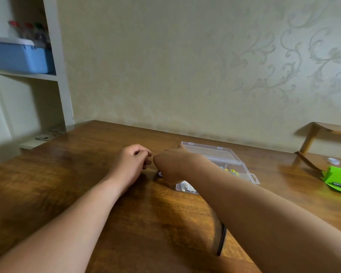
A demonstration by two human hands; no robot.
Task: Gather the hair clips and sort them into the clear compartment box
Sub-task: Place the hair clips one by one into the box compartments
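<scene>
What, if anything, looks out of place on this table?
A thin black curved strip lies alone on the near table, partly under the right forearm, apart from the open clear box. I cannot tell what it is.

Patterned wall (185, 66), wooden table (67, 164) (glossy), shelving (55, 56)
</scene>
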